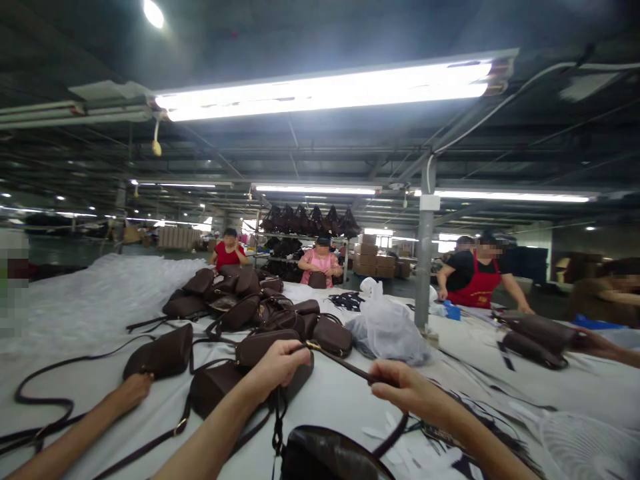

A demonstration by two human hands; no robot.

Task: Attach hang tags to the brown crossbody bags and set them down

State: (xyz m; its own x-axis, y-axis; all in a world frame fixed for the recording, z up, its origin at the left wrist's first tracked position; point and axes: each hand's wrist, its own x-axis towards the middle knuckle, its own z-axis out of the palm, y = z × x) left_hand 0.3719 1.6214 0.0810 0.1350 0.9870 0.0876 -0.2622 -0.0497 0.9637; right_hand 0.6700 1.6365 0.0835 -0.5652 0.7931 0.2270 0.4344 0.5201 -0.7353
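Observation:
A dark brown strap (pixel 345 365) with a gold-coloured buckle is stretched between my two hands above the table. My left hand (pixel 284 363) is closed round its buckle end. Farther right, my right hand (pixel 400 383) pinches the same strap between thumb and fingers. Below them, at the bottom edge, lies a dark brown bag (pixel 333 457), partly cut off by the frame. Another brown bag (pixel 215 387) lies behind my left forearm. Several more brown bags (pixel 243 310) are heaped beyond my hands.
At the left, another person's hand (pixel 133 392) touches a brown bag (pixel 163 353). A white plastic bag (pixel 385 327) stands by a grey post (pixel 425 267). Black straps and white scraps lie right of my hands, near a white fan (pixel 580 440). Several people work around the table.

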